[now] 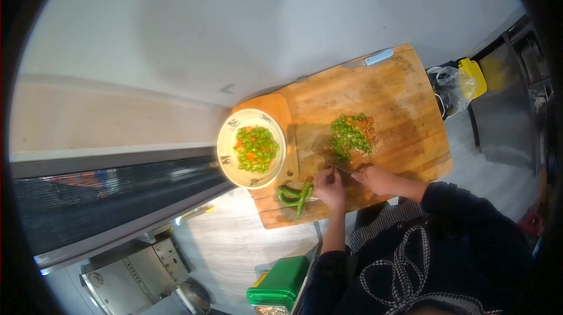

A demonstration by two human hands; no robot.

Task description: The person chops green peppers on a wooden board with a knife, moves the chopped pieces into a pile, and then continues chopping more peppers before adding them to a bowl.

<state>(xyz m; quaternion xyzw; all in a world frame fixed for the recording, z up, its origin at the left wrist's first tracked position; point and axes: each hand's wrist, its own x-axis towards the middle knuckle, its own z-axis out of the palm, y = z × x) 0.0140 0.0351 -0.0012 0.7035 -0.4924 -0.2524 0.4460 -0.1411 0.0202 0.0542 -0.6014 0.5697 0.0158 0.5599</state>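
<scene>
- Left hand (330, 189) is curled knuckles-down on the rectangular wooden chopping board (404, 92), can't tell if it's gripping anything. The whole curved green chillies (296, 196) touch its left side, long axis roughly left-right.
- Right hand (378, 180), close beside, is clamped on the dark-bladed kitchen knife (342, 169).
- Farther out: a loose pile of chopped green and orange chilli (352, 133). Left of it, a round cream bowl (225, 146) holds the same mix.

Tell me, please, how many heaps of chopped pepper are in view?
2. The bowl heap fills the white bowl; the board heap lies on the cutting board, beyond the knife. None looks hidden.
</scene>
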